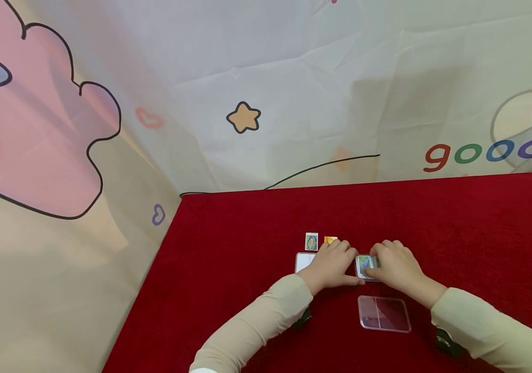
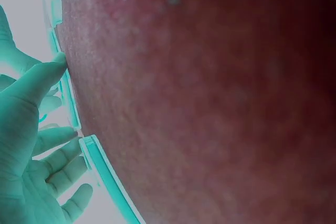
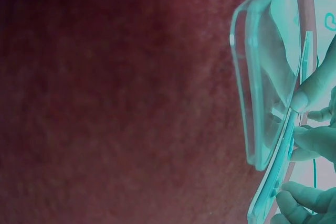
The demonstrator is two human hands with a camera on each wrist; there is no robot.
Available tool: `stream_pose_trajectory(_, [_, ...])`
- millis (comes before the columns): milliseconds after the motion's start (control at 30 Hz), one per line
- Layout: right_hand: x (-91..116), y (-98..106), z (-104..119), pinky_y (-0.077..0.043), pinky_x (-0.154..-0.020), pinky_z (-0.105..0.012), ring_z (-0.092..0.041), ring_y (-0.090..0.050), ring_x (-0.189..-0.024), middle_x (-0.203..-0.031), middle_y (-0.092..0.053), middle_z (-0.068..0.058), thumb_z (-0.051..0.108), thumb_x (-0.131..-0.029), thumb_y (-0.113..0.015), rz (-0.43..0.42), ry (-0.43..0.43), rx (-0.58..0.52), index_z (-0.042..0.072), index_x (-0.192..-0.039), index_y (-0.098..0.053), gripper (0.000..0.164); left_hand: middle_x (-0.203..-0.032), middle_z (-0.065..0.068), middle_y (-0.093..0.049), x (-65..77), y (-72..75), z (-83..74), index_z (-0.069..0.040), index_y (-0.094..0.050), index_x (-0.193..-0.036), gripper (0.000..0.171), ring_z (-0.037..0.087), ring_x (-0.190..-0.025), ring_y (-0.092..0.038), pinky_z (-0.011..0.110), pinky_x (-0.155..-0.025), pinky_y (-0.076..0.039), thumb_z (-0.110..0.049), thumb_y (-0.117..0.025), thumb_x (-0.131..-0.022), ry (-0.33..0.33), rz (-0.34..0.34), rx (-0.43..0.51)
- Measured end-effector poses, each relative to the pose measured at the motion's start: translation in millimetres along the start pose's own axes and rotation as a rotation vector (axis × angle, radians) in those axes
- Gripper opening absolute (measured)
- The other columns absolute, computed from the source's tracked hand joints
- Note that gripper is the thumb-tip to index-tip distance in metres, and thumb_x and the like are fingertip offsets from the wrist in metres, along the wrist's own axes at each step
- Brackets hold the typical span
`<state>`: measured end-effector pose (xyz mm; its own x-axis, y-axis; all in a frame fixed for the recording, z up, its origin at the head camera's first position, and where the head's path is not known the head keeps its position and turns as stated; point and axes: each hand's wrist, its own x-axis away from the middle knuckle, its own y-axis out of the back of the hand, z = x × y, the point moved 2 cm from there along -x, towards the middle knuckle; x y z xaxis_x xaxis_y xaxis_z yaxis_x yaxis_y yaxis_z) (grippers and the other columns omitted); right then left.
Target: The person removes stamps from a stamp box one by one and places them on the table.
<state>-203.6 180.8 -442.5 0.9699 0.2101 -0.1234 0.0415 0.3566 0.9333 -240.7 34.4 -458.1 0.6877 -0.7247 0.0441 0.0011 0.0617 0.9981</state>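
Note:
On the red cloth a small clear plastic case holds a blue-green printed stamp. My left hand steadies this case, thumb at its near left corner and fingertips by the far left corner. In the left wrist view the left thumb meets the case edge. My right hand arches over the right part of the case, thumb tip over the printed contents and index finger by the far edge. Whether it pinches a stamp I cannot tell.
A clear lid lies nearer to me. Left of the hands is a second case with a white inside, partly under my left hand. Beyond it lie a greenish stamp and a yellow-orange stamp. A printed cloth backdrop hangs behind.

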Motion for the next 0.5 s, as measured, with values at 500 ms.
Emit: stream_pose_trajectory(500, [-2.9,-0.2,-2.9,-0.041,-0.063,-0.039,-0.025,-0.049,-0.073,-0.079,-0.059,-0.011,0.026,-0.07,-0.08,0.035,-0.019,-0.026,-0.003,-0.087,-0.063,0.037,-0.113,-0.007,-0.055,-2.0,-3.1,0.0,-0.02,-0.058,-0.124,0.06,0.008,-0.105,-0.051,0.025,-0.085,-0.042,-0.063,-0.06,-0.082,0.001,0.004,-0.006])
